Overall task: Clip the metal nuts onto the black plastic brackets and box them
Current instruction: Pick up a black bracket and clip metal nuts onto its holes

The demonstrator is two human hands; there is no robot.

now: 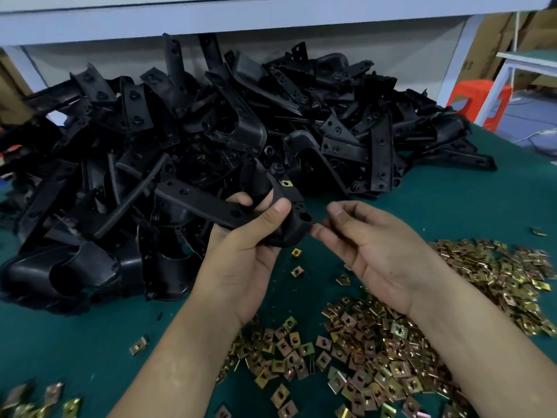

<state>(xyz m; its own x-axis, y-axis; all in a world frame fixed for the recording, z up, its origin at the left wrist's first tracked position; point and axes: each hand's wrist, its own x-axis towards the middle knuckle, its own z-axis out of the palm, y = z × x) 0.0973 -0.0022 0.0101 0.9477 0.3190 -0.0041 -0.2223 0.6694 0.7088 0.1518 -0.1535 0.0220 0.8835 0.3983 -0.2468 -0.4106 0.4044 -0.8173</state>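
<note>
The left hand [247,245] grips a black bracket [211,203] in the middle of the view, with the thumb on top and the fingers curled underneath. It is lifted off the green table [482,191], probably so the bracket's free end points toward the other hand. One brass-coloured nut [286,183] already sits clipped on a tab at the bracket's 12 o'clock edge, so this piece appears to be partly fitted.

The right hand [376,245] comes in from 3 o'clock with its fingers curled and its forefinger tip against the bracket's lower right corner. Whether it pinches a nut there cannot be told, because the fingertips hide the spot. The pose suggests it is working on that corner while the left hand braces the part.

The supply is laid out to suit each hand:
- **Pile of brackets:** the pile of brackets [211,116] fills the table from 9 to 1 o'clock, within the left hand's reach.
- **Loose nuts:** the loose nuts [376,342] spread from 4 to 6 o'clock, just under the right forearm for short grabs. A few strays lie at 7 o'clock.

No packing box shows near the hands; only cardboard cartons [494,40] stand far off at 1 o'clock, beside a red stool [479,98].
</note>
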